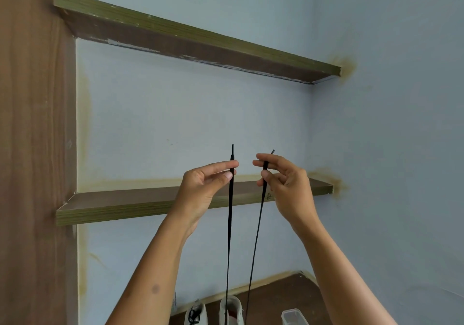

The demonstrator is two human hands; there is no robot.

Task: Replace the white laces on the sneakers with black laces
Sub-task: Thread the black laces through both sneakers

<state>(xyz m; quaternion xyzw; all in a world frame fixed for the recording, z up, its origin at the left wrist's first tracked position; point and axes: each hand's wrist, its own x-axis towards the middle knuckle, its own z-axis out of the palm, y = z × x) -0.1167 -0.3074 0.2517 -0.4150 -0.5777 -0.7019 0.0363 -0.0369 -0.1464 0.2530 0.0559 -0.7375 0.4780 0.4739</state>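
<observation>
A black lace point(229, 224) is held raised in front of the wall, one end pinched between thumb and forefinger of the left hand point(200, 186) and the other end pinched in the fingers of the right hand point(286, 186), with both strands hanging down toward the right sneaker point(231, 309) on the lower surface. The left sneaker point(195, 314) is seen to carry black lacing already, so that shoe is judged done or nearly done. No white lace is visible on the right sneaker; its eyelets are largely out of view, and its lacing is judged to be in progress, with the ends being evened.
</observation>
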